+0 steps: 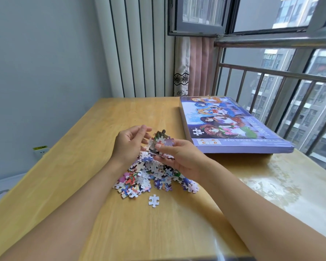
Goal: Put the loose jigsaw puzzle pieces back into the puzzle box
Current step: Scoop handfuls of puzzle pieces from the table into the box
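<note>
A handful of puzzle pieces [161, 143] is gripped by the right hand [174, 157], the thumb pressed on top of the bunch and the curled fingers closed under it. The left hand [129, 143] is held just beside that bunch on its left, palm turned toward it, fingers relaxed and partly spread; whether its fingertips touch the pieces cannot be told. Both hands are raised a little above the far end of the pile of loose pieces [154, 178], which is heaped on the wooden table [68, 194] under and between the wrists. Some pieces in the pile lie picture side up, others show their white backs. A single white piece [154, 200] lies apart from the pile on its near side. The puzzle box [231, 127] is set on the far right of the table, well apart from the pile, with its purple printed lid on top and closed, so that nothing of its contents can be seen. Beyond the box, a metal railing [282, 76] and a window are seen on the right.
</note>
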A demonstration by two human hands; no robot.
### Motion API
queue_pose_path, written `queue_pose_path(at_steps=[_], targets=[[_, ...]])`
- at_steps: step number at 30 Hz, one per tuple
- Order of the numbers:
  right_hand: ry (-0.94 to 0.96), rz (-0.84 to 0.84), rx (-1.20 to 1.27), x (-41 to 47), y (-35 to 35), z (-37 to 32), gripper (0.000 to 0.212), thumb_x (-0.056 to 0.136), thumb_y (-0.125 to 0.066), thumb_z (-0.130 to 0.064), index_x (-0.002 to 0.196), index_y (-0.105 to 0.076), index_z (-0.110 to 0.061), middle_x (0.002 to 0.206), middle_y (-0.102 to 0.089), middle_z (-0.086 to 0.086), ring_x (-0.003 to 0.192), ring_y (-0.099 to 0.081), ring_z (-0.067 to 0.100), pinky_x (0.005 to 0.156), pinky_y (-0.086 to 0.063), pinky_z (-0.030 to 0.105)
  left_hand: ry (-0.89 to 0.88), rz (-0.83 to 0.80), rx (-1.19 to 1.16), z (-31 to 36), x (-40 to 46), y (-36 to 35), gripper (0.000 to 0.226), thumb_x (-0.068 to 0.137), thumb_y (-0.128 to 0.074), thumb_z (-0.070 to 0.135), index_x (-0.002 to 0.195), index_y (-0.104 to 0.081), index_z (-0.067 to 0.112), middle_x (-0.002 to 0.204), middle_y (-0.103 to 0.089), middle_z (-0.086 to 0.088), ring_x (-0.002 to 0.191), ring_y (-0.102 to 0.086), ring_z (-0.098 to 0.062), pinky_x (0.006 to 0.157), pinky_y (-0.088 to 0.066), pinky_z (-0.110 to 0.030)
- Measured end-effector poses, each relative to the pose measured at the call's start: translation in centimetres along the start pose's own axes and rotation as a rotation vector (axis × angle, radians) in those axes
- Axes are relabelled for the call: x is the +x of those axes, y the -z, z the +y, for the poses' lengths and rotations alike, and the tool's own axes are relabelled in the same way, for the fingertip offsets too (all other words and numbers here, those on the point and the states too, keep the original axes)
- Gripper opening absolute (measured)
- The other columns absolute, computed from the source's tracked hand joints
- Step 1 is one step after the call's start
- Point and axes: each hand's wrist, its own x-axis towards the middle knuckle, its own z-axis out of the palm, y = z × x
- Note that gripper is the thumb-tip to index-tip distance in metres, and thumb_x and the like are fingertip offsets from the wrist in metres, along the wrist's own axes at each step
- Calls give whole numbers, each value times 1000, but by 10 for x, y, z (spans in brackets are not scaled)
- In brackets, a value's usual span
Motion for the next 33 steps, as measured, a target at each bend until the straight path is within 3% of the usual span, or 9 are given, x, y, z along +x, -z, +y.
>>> queue_pose_path(at_steps=[4, 8, 11, 14, 17, 19, 24, 28, 33], targets=[[-53, -40, -15, -31, 12, -7, 14, 88, -71, 1, 101, -70, 6, 106, -71, 14, 92, -73, 24, 76, -61, 26, -31, 22, 72, 6, -1, 6, 19, 100, -58, 19, 97, -76, 23, 87, -75, 1, 83, -68, -13, 74, -57, -35], [-95, -10, -67, -63, 45, -18, 13, 90, -69, 1, 102, -70, 4, 105, -75, 13, 97, -73, 23, 83, -62, 29, -166, -236, 407, 20, 9, -10, 44, 83, -68, 3, 118, -68, 30, 111, -69, 12, 104, -63, -4, 84, -54, -25], [-80, 16, -61, -82, 71, -27, 18, 88, -68, 2, 106, -70, 5, 106, -75, 13, 96, -73, 23, 82, -61, 28, -339, -491, 676, 31, 16, -39, 68, 76, -79, 16, 137, -54, 32, 136, -53, 12, 122, -49, -4, 99, -42, -20], [-54, 32, -67, -95, 90, -34, 30, 83, -72, 0, 113, -69, 6, 113, -74, 15, 103, -72, 27, 80, -61, 27, -492, -589, 883, 32, 22, -76, 70, 74, -79, 23, 139, -55, 27, 144, -51, 8, 130, -46, -11, 109, -40, -30], [-40, 67, -76, -105, 105, -38, 27, 84, -72, 0, 111, -71, 4, 116, -73, 17, 105, -72, 28, 80, -61, 28, -514, -496, 804, 37, 29, -105, 24, 80, -64, 21, 102, -73, 26, 102, -72, 5, 98, -64, -23, 81, -53, -39], [-27, 94, -71, -108, 113, -40, 23, 86, -71, 0, 109, -72, 3, 116, -73, 18, 104, -72, 28, 79, -61, 26, -422, -387, 651, 44, 39, -116, 16, 85, -59, 27, 86, -74, 21, 76, -67, 4, 79, -62, -29, 68, -51, -39], [-58, 164, 103, -100, 127, -55, 18, 90, -69, -1, 107, -68, 5, 100, -74, 20, 85, -74, 20, 72, -62, 22, -350, -227, 392, 76, 59, -126, 21, 92, -69, 33, 100, -79, 16, 91, -77, -3, 90, -68, -28, 84, -54, -38], [-95, 266, 267, -85, 131, -82, 9, 94, -67, -3, 97, -67, 5, 83, -70, 22, 68, -73, 15, 62, -61, 20, -380, -239, 382, 93, 65, -131, 15, 95, -68, 29, 92, -77, 18, 68, -61, 21, 65, -53, 1, 61, -36, -8], [-136, 337, 324, -77, 127, -102, 16, 92, -70, -3, 99, -67, 11, 91, -68, 26, 78, -73, 20, 69, -61, 27, -374, -207, 372, 96, 67, -134, 17, 95, -67, 32, 93, -77, 19, 60, -53, 21, 54, -48, 3, 53, -32, -10]])
